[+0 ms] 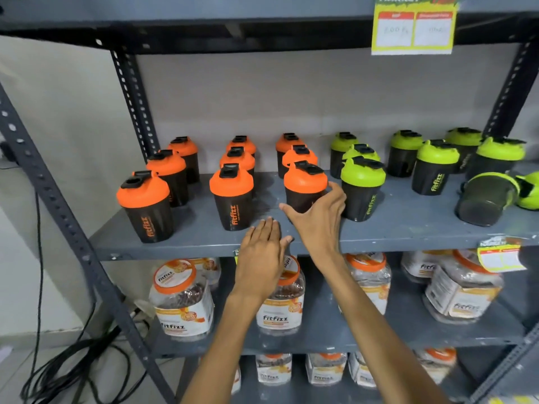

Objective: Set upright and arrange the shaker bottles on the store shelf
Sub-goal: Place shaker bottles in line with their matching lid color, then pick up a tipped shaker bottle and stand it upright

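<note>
— The right hand (pixel 316 212) is wrapping around the front orange-lidded shaker (pixel 305 188) of the third column, thumb on the near left of the dark cup, fingers curling behind its right side. Whether it is squeezing or only cupping, I cannot tell.

— And the left hand (pixel 261 258)?

— It is hanging open and flat at the front lip of the grey metal shelf (pixel 189 243), fingers together, gripping nothing.

— What is sitting on that shelf?

— Orange-lidded shakers are standing upright in three columns on the left half, with the front-left bottle (pixel 145 207) nearest the edge. Green-lidded shakers are filling the right half: the nearest upright one (pixel 362 189) is standing just beside the bottle being handled. At the far right, one green-lidded shaker (pixel 488 198) is lying on its side, base towards us, and a green lid (pixel 529 190) is showing just past it at the picture's edge.

— Below?

— Clear jars with orange lids (pixel 182 295) are lining the lower shelves. A yellow price card (pixel 414 27) is hanging from the shelf above, and black cables (pixel 73 368) are trailing on the floor at left.
</note>
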Available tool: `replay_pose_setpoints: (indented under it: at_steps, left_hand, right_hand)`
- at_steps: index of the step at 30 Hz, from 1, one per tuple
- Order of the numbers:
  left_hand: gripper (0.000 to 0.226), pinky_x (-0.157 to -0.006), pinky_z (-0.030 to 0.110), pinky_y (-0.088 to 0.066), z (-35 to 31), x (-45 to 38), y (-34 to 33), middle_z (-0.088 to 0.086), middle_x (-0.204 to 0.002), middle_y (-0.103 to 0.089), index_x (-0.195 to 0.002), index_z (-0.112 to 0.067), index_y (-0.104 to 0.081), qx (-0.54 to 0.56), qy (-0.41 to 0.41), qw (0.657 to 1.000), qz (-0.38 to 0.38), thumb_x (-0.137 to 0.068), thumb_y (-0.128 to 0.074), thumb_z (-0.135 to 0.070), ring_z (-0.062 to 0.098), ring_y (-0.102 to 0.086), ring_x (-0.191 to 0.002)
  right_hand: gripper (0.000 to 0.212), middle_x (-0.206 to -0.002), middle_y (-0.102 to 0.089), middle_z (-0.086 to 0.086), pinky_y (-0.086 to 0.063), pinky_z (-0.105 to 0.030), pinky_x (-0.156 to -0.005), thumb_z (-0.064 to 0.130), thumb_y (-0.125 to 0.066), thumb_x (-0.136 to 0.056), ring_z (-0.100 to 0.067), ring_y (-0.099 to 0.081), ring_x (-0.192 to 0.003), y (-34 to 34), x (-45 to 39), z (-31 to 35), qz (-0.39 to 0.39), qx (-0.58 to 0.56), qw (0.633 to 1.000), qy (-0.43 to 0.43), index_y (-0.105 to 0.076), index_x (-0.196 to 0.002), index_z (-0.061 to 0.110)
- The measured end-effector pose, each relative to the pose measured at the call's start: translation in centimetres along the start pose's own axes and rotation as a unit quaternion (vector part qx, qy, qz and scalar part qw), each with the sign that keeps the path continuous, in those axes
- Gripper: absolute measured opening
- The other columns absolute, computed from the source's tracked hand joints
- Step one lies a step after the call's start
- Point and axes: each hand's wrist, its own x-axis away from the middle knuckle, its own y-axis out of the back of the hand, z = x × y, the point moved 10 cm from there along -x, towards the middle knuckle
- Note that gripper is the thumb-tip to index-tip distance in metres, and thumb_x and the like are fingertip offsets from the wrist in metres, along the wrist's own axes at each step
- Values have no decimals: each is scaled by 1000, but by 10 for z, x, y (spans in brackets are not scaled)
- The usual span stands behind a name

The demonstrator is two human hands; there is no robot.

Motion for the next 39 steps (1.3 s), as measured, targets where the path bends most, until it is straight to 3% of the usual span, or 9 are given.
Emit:
replay_pose_setpoints:
  at_steps: [3, 6, 11, 18, 22, 27, 29, 34, 39]
  left_hand:
    - [60, -122, 42, -29, -2, 2, 2, 15, -152, -49, -146, -5, -46, -11, -2, 1000, -4, -106, -27, -45, 29, -43, -144]
    - [66, -126, 43, -21, -7, 4, 4, 13, -156, -45, -148, -7, -44, -32, -3, 999, 4, -103, -21, -50, 27, -37, -147]
    - [56, -126, 43, -20, -44, 19, 16, 14, -157, -41, -149, -5, -42, -6, -4, 1000, -22, -107, -34, -41, 28, -37, -147]
    - [55, -124, 42, -27, -185, 20, 2, 9, -159, -39, -151, -8, -40, 61, -54, 996, -46, -106, -39, -38, 23, -39, -147]
    - [58, -126, 39, -20, -259, -4, -27, 6, -163, -32, -154, -10, -34, 62, -78, 995, -14, -106, -31, -43, 20, -30, -152]
    - [57, -127, 37, -14, -308, -47, -59, 8, -165, -28, -155, -10, -31, 70, -67, 995, 24, -107, -29, -41, 21, -24, -153]
    - [56, -126, 37, -16, -316, -63, -67, 9, -163, -32, -154, -9, -33, 74, -52, 995, 36, -108, -28, -40, 23, -26, -153]
    - [54, -124, 39, -19, -316, -93, -85, 13, -161, -36, -152, -6, -36, 53, -18, 996, 71, -108, -28, -36, 26, -30, -151]
    - [47, -124, 42, -19, -312, -100, -95, 13, -156, -43, -143, -7, -44, 18, -12, 995, 97, -107, -27, -32, 27, -35, -147]
  right_hand:
    - [110, -132, -41, -16, -45, -41, -102, 58, -83, -63, -32, -44, -124, 17, 16, -4, 4, -47, 999, 5, -28, -141, 4]
    - [88, -121, -44, -6, -47, -34, -93, 57, -76, -72, -23, -49, -112, 49, 28, -11, -1, -83, 996, 35, -30, -137, 19]
    - [64, -108, -51, 1, -41, -18, -83, 47, -75, -79, -13, -51, -97, 112, 23, -46, 7, -82, 996, 47, -42, -127, 23]
    - [47, -102, -56, -2, -50, -43, -87, 42, -72, -86, -21, -56, -95, 221, -37, -125, -3, -43, 999, 6, -49, -119, 19]
    - [48, -108, -58, -15, -48, -45, -93, 36, -72, -88, -31, -60, -99, 275, -83, -183, 3, -26, 998, -49, -49, -121, 8]
    - [66, -118, -60, -19, -45, -44, -100, 51, -67, -87, -35, -57, -116, 307, -128, -236, 47, -33, 990, -132, -40, -125, 5]
    - [73, -128, -57, -21, -41, -33, -96, 56, -66, -86, -36, -53, -123, 302, -141, -242, 70, -31, 985, -157, -37, -126, 3]
    - [93, -140, -47, -30, -41, -42, -102, 64, -63, -84, -42, -48, -130, 272, -156, -250, 120, -21, 972, -202, -27, -132, -7]
    - [115, -145, -41, -29, -41, -47, -106, 74, -64, -75, -43, -45, -133, 264, -160, -262, 87, -26, 966, -243, -21, -141, -9]
